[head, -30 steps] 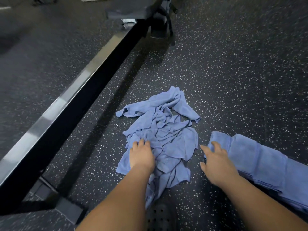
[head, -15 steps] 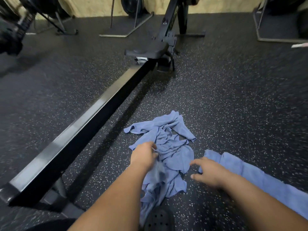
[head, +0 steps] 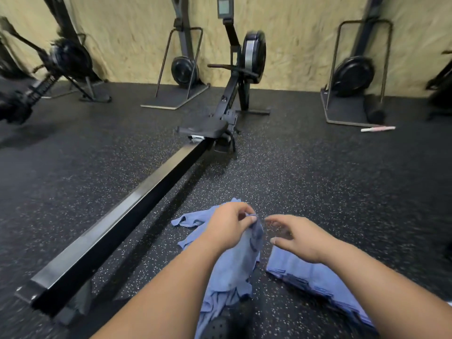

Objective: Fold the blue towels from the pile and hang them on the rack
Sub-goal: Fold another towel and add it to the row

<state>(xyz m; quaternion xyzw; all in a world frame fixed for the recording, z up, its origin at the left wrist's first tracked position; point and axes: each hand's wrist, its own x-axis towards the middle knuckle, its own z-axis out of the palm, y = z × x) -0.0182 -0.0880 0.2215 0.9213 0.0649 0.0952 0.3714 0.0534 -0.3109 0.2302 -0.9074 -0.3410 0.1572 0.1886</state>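
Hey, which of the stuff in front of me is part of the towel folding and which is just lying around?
Job: blue towel pinched in the left hand; crumpled pile; folded stack; right hand, empty. No rack in view.
Lying about: rowing machine; pink-and-white stick; dark roller.

rowing machine point(head: 253, 57) mid-floor | its rail point(head: 137, 216) left | speckled floor point(head: 330, 187) | pale stick point(head: 378, 128) far right

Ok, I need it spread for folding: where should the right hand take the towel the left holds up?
Probably its top edge, beside the left hand, coming from the right: the raised towel hangs bunched from that pinch, and the right hand is open nearby.
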